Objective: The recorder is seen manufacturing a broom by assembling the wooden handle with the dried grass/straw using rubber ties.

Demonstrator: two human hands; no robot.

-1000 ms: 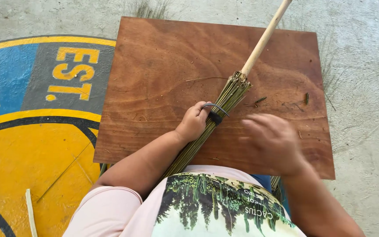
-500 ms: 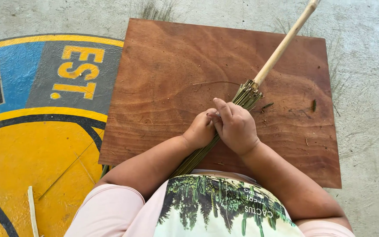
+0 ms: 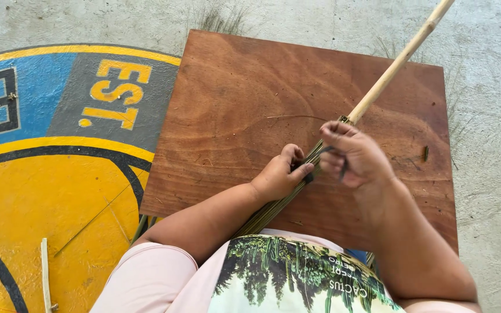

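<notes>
A broom lies slanted over a brown wooden board (image 3: 233,98). Its pale wooden handle (image 3: 398,61) runs up to the right, and its bundle of green-brown straws (image 3: 265,211) runs down toward my lap. My left hand (image 3: 279,174) is closed around the straw bundle just below the handle's end. My right hand (image 3: 355,156) sits beside it on the right, fingers curled on a dark band (image 3: 327,152) that goes round the bundle near the handle.
The board rests on a grey concrete floor (image 3: 494,46). To the left the floor carries a painted round emblem (image 3: 47,191) in yellow, blue and grey. A thin pale stick (image 3: 45,272) lies at the lower left. Loose straws (image 3: 218,20) lie beyond the board's far edge.
My right hand came from the board's right side onto the bundle beside my left hand, then shifted right, pulling the dark band. The broom handle has swung a little to the right.
</notes>
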